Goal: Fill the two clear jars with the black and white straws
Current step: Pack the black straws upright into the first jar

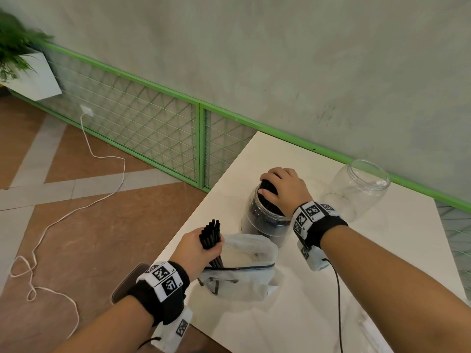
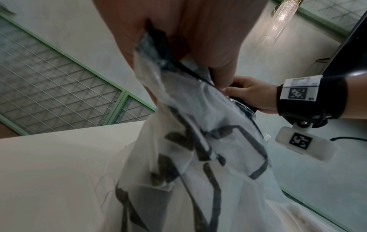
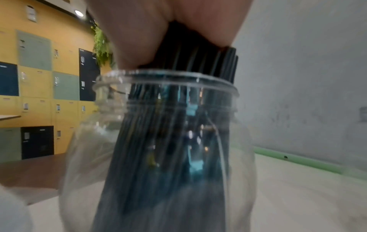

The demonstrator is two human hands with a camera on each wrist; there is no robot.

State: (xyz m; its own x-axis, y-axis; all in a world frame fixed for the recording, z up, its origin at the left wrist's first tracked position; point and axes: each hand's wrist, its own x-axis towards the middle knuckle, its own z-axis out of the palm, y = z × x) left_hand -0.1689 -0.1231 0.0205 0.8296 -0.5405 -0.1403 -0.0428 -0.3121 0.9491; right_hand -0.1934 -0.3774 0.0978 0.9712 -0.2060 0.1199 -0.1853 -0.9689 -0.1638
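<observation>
A clear jar [image 1: 260,220] [image 3: 103,141] stands in the middle of the white table [image 1: 382,263], packed with black straws [image 3: 178,125]. My right hand [image 1: 277,189] sits over its mouth, fingers curled round the tops of those straws. My left hand [image 1: 201,248] grips a second bundle of black straws [image 1: 211,234], whose lower ends still sit inside a translucent plastic bag [image 1: 244,273] [image 2: 208,149] lying in front of the jar. A second clear jar [image 1: 356,189] stands with nothing in it at the back right, near the wall. No white straws show.
The table's left edge runs just beside my left hand, with tiled floor and a white cable [image 1: 84,207] below. A green wire-mesh rail [image 1: 153,128] lines the wall behind the table. A clear wrapper [image 1: 367,324] lies at the near right.
</observation>
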